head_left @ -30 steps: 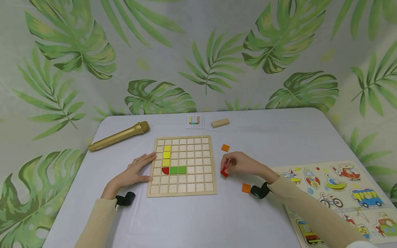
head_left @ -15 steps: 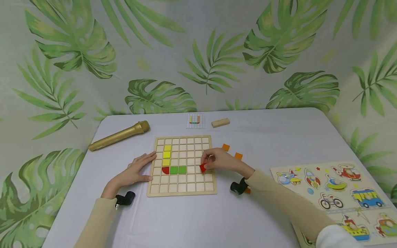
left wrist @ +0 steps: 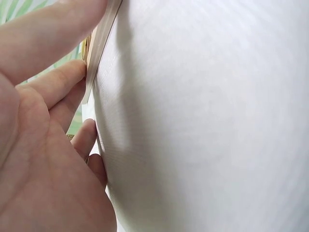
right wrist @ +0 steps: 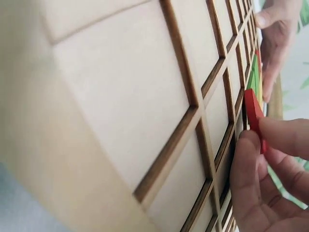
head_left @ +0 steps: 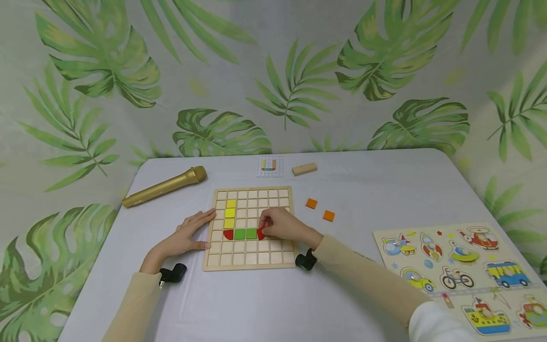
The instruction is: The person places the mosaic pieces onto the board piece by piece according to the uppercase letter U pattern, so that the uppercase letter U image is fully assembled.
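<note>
My right hand (head_left: 285,223) pinches a red tile (head_left: 260,233) between thumb and fingers. In the right wrist view the red tile (right wrist: 251,108) stands tilted over the wooden grid board (right wrist: 130,87), right at a cell beside the green tiles (right wrist: 253,77). On the board (head_left: 251,259) lie two green tiles (head_left: 245,234), a red quarter-round tile (head_left: 228,234) left of them, and a column of yellow tiles (head_left: 230,213) above that. My left hand (head_left: 183,239) rests at the board's left edge, fingers extended; the left wrist view shows its fingertips against the board's side (left wrist: 100,43).
Two orange tiles (head_left: 311,203) lie right of the board. Behind it are a pattern card (head_left: 270,166) and a wooden block (head_left: 305,169). A gold microphone (head_left: 164,187) lies at the back left, a vehicle picture puzzle (head_left: 440,251) at the right.
My right hand has carried the red tile leftward from the table onto the board, beside the green tiles. A lower orange tile is now hidden by the right arm. My left hand stays put.
</note>
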The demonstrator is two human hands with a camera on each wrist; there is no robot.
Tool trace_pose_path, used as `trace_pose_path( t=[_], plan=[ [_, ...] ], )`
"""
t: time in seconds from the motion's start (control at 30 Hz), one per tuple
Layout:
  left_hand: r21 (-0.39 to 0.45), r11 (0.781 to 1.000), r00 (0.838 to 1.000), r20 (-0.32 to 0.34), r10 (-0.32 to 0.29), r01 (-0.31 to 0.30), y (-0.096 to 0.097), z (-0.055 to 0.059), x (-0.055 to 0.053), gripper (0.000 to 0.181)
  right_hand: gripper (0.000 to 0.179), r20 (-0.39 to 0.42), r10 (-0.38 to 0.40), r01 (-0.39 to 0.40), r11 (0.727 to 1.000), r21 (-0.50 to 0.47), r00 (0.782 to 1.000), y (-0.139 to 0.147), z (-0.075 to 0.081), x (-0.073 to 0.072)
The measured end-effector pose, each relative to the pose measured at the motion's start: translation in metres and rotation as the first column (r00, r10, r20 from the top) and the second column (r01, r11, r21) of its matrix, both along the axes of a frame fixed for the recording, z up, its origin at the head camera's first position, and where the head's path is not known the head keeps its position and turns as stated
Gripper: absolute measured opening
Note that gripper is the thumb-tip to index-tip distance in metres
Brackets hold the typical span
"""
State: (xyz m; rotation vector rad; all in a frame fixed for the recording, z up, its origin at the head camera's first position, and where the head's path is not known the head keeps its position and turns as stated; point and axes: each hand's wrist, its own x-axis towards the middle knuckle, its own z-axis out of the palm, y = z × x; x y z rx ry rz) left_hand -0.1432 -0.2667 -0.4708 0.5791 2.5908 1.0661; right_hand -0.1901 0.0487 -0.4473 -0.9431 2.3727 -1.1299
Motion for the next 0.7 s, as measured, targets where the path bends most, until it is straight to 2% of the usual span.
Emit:
trace_pose_path(
  t=[0.2,0.4,0.7],
  plan=[
    [-0.001,1.000,1.000,-0.005,-0.002,0.002,-0.0002,-0.0009,-0.0003,0.084,0.010,-0.066,-0.048,0.052,0.997,0.053,0.997,-0.0049,0.0015,0.0053],
    [-0.005,1.000,1.000,-0.002,0.000,0.000,0.0000,-0.0012,-0.0004,0.085,0.010,-0.067,-0.104,0.109,0.992,0.067,0.992,-0.0049,0.0030,0.0065],
    [-0.007,1.000,1.000,-0.003,-0.004,0.004,-0.0017,-0.0021,-0.0007,0.085,0.018,-0.149,-0.093,0.115,0.982,0.147,0.984,-0.0107,0.0041,0.0080]
  ],
)
